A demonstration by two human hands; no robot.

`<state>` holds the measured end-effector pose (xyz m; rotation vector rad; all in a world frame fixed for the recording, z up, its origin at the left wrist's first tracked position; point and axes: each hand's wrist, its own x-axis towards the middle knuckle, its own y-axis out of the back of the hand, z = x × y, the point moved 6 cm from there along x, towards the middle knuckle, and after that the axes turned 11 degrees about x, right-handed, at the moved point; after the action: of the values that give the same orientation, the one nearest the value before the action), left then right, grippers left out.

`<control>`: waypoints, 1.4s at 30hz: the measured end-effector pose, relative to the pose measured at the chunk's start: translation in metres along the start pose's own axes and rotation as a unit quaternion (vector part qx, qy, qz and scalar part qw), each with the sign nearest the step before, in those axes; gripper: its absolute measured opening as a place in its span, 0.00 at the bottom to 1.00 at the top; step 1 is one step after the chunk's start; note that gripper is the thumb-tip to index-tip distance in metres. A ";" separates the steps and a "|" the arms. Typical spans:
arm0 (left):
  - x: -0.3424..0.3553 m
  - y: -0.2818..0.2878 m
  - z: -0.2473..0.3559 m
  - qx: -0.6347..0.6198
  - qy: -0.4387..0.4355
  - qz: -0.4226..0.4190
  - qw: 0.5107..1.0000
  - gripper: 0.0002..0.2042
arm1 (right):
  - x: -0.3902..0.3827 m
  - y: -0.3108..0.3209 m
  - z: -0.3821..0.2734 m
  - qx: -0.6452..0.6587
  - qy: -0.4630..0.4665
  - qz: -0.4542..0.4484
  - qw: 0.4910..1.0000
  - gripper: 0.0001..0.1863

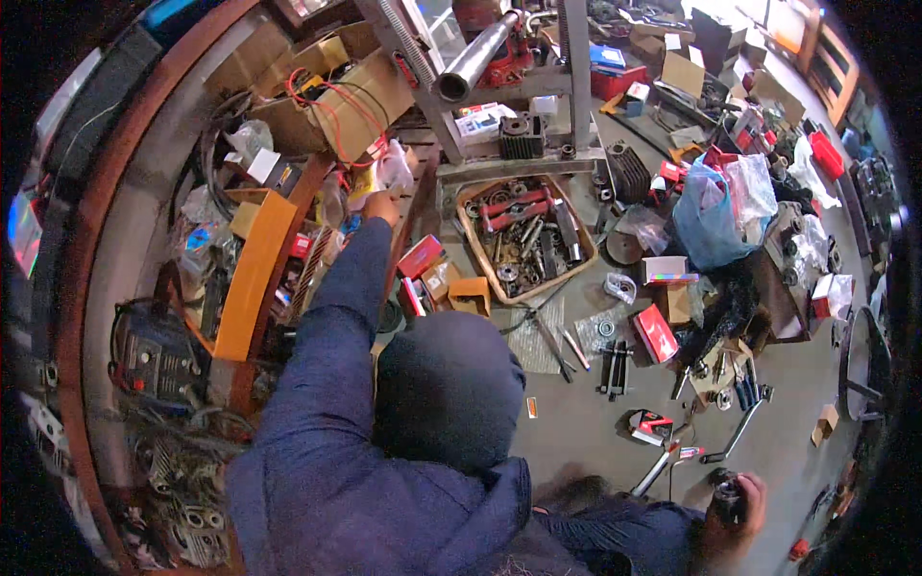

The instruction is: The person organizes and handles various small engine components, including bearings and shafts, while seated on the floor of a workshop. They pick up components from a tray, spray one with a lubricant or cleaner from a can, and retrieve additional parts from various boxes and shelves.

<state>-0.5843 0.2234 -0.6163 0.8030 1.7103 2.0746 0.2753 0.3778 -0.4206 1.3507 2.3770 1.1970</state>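
Far out to the left, my left hand (382,207) reaches to the cluttered shelf, right by a clear plastic bag (392,171) with something pale in it. Its fingers are mostly hidden, so I cannot tell whether they grip the bag. Low on the right, my right hand (752,507) is wrapped round a dark, rounded metal part (727,493), whose exact kind is unclear. Beyond it on the floor lies a long-handled wrench-like tool (740,437). A red and black box (651,426) sits to its left.
A shallow tray (593,252) of greasy metal parts stands before a metal frame (523,171). A blue plastic bag (709,219) and many boxes crowd the right. An orange-brown panel (252,278) edges the left shelf. A dark rounded form (447,389) blocks the middle floor.
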 end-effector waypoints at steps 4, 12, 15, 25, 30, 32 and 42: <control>0.049 -0.039 -0.009 0.022 0.168 0.004 0.985 0.31 | -0.003 0.001 -0.009 -0.039 -0.022 0.030 0.999 0.22; 0.103 -0.067 0.006 -0.309 0.146 0.194 0.919 0.18 | 0.014 0.008 -0.039 -0.024 -0.110 0.028 0.993 0.25; 0.070 -0.056 -0.005 -0.418 0.278 0.219 0.836 0.21 | 0.038 0.009 -0.053 -0.055 -0.045 0.007 0.997 0.27; 0.013 -0.058 -0.041 -0.572 0.200 0.057 0.793 0.21 | 0.167 -0.074 -0.065 0.290 -0.098 -0.085 0.948 0.22; 0.033 -0.015 -0.118 0.155 0.093 0.112 0.977 0.23 | 0.150 -0.127 -0.053 0.254 -0.112 -0.205 0.939 0.21; 0.031 -0.011 -0.129 0.120 0.152 0.067 0.979 0.24 | 0.142 -0.136 -0.037 0.269 -0.175 -0.207 0.924 0.21; -0.172 -0.015 0.073 -0.595 0.317 0.180 0.716 0.19 | 0.136 -0.138 -0.020 0.376 -0.245 -0.250 0.858 0.11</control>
<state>-0.4063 0.1839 -0.6582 -0.0661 -0.0019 3.2096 0.0968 0.4346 -0.4721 0.8865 2.5969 -0.2398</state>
